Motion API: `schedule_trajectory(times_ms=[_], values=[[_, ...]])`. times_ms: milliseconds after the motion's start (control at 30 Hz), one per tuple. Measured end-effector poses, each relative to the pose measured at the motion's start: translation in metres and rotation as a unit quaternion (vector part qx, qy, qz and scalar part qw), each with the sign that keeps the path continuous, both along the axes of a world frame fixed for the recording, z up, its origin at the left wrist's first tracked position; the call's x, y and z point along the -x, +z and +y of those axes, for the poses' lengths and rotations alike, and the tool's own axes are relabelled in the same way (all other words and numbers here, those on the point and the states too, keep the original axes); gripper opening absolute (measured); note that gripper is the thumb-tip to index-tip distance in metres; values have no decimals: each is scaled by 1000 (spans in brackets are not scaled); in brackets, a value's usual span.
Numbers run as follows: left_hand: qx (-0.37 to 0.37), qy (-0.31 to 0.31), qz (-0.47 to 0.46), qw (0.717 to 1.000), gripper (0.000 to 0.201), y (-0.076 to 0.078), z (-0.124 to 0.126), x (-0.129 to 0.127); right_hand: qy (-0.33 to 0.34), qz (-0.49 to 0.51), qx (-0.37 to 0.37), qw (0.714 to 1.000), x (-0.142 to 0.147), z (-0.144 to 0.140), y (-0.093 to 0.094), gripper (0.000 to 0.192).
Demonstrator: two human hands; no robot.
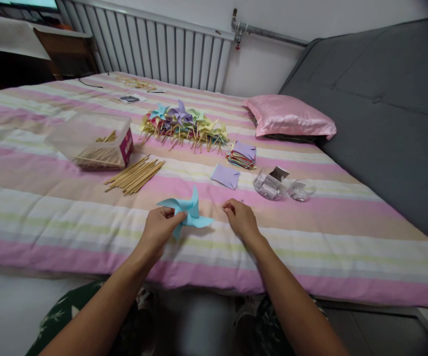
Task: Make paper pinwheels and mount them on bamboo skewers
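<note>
**Blue pinwheel folded, stick not yet on**

Bare forearms reach up from the bottom of the frame toward the striped bed (50,227), which fills the middle. Left hand (159,228), just below centre, has its fingers pressed together on the hub of a light blue folded paper pinwheel (188,212), holding the vanes gathered just above the bedspread. Right hand (240,218), close beside it, has thumb and forefinger pinched shut; whether something tiny sits between them I cannot tell.

By my reckoning the work is well along: a heap of finished pastel paper pinwheels on wooden sticks (184,126) lies above centre, so many are done. The blue one looks folded but has no stick. Left to use are a loose bundle of thin wooden sticks (135,175) left of centre, more in the clear plastic box (91,141) at upper left, a small stack of coloured paper squares (242,155), a single lilac paper square (225,176), and small clear plastic containers (273,185) at right of centre.
</note>
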State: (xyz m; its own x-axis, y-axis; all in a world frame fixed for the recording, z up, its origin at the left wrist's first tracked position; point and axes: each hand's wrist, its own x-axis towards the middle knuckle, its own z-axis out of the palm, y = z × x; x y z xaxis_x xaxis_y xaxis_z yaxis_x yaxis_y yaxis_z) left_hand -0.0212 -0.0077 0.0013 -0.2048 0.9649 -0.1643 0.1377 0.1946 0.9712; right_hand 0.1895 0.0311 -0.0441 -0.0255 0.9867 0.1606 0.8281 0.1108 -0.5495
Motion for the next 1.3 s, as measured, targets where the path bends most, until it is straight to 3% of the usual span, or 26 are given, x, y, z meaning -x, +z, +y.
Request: schedule_trajectory(times_ms=[200, 400, 600, 767, 1067, 1300], values=[[0, 7, 3, 1000, 22, 0, 1, 1, -17, 33, -7, 999, -3, 1, -1, 23], [-1, 3, 8, 1000, 22, 2, 0, 0, 12, 25, -55, 998, 5, -2, 1, 23], [1, 6, 14, 1000, 22, 2, -1, 0, 41, -8, -24, 999, 12, -5, 3, 24], [-5, 5, 12, 1000, 23, 2, 0, 0, 55, -6, -40, 998, 11, -6, 3, 18], [-5, 1, 17, 1000, 26, 2, -1, 0, 42, 65, -52, 996, 7, -11, 2, 16], [-4, 0, 16, 1000, 24, 2, -1, 0, 64, 6, -59, 996, 9, -12, 1, 21]])
